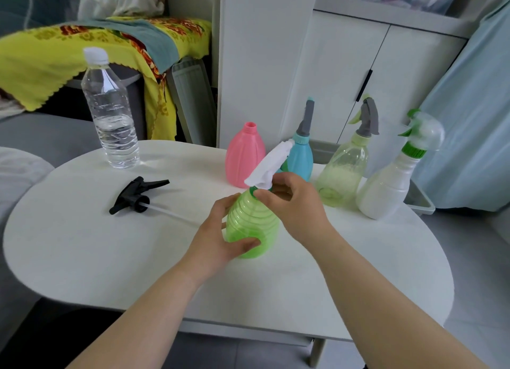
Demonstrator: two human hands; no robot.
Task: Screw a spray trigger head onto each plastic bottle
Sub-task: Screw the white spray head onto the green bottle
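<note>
Your left hand [220,239] gripped the green bottle [252,225]; your right hand [292,200] pinched its white trigger head's [271,164] collar. Bottle probably light, thin-walled: hold low, gently.

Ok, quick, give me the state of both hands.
Left hand: holding the green bottle.
Right hand: pinching the base of the white trigger head.

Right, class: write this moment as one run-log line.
left hand: holds green bottle | right hand: grips collar of white trigger head | pending: pink bottle, black trigger head
</note>
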